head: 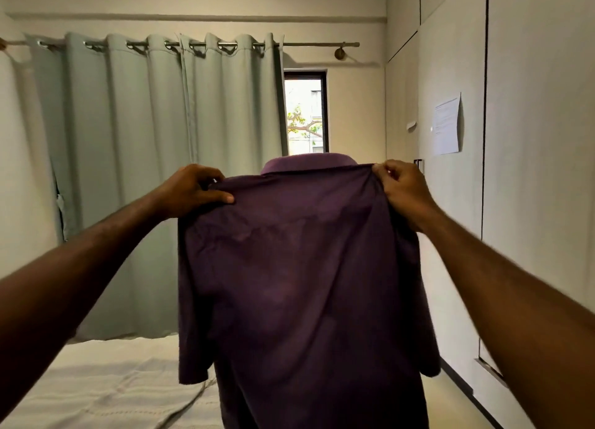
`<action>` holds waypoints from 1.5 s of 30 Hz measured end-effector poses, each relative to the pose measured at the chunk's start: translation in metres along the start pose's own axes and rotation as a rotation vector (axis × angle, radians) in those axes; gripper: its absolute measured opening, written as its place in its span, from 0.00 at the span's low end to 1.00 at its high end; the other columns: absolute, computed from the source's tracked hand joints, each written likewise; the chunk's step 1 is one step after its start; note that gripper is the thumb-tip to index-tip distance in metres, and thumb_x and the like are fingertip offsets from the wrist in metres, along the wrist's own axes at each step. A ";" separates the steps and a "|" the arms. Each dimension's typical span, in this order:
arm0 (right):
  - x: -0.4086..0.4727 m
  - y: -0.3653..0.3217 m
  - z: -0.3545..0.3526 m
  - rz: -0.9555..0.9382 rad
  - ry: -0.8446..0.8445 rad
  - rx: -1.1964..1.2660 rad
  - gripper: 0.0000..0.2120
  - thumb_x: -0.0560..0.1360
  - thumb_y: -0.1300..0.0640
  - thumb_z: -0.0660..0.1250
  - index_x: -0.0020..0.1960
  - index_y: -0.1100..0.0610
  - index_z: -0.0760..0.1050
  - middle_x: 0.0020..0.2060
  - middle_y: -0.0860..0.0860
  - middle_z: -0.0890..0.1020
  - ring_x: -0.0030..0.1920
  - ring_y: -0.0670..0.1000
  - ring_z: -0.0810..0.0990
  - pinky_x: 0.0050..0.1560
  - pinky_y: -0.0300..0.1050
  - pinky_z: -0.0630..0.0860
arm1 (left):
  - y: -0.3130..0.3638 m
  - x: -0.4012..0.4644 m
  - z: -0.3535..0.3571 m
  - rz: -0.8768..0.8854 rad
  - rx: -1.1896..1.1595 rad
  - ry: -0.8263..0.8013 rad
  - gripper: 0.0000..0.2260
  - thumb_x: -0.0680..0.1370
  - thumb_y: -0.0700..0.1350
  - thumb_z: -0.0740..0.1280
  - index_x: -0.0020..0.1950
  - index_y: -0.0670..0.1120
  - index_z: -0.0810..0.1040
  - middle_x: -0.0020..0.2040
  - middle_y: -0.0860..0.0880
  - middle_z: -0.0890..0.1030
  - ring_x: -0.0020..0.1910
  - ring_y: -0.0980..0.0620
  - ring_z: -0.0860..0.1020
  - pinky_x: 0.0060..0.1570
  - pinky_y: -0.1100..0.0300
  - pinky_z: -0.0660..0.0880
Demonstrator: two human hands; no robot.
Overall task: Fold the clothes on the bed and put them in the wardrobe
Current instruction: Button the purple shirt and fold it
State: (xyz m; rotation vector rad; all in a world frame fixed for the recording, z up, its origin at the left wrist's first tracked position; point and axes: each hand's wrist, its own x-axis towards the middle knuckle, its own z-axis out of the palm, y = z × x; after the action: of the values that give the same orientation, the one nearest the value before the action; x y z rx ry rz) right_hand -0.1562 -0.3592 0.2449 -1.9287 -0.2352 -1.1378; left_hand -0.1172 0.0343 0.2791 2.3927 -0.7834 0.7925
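Observation:
A dark purple collared shirt (302, 283) hangs in the air in front of me, its back toward me and collar at the top. My left hand (190, 192) pinches its left shoulder seam. The right shoulder is gripped by my right hand (404, 190), fingers curled round the fabric. Both short sleeves droop at the sides. The shirt's lower hem runs out of the frame's bottom edge. Below and to the left lies the bed (106, 383) with a white cover. Tall white wardrobe doors (531, 171) fill the right side.
Pale green curtains (145, 171) hang along the far wall over the bed. A narrow window (306, 116) shows beside them. A sheet of paper (447, 124) is stuck on a wardrobe door. A strip of floor (457, 406) runs between bed and wardrobe.

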 end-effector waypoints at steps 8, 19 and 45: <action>-0.002 0.022 -0.037 0.234 -0.579 -0.344 0.06 0.80 0.57 0.68 0.51 0.56 0.84 0.47 0.54 0.84 0.50 0.54 0.81 0.47 0.47 0.77 | -0.018 -0.002 -0.002 -0.220 0.391 0.162 0.08 0.80 0.46 0.69 0.55 0.47 0.85 0.51 0.43 0.81 0.48 0.42 0.80 0.50 0.48 0.78; -0.047 -0.011 0.018 -0.117 0.129 -0.049 0.24 0.84 0.61 0.59 0.79 0.52 0.63 0.59 0.52 0.79 0.57 0.49 0.78 0.63 0.38 0.70 | 0.035 -0.034 0.053 -0.156 -0.223 0.439 0.33 0.84 0.42 0.62 0.83 0.51 0.47 0.76 0.44 0.69 0.70 0.44 0.72 0.67 0.60 0.63; -0.076 -0.123 -0.031 -0.483 0.394 -0.143 0.33 0.78 0.59 0.61 0.81 0.55 0.56 0.65 0.55 0.78 0.67 0.52 0.69 0.79 0.59 0.54 | 0.115 -0.123 -0.082 0.050 0.324 0.859 0.30 0.81 0.58 0.62 0.81 0.51 0.61 0.62 0.39 0.81 0.63 0.36 0.77 0.70 0.37 0.66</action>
State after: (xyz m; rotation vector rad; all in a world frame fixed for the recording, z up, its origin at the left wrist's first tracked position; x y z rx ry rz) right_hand -0.2847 -0.2887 0.2633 -1.7658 -0.4258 -1.8688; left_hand -0.3035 0.0464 0.2877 1.9547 -0.3648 1.8908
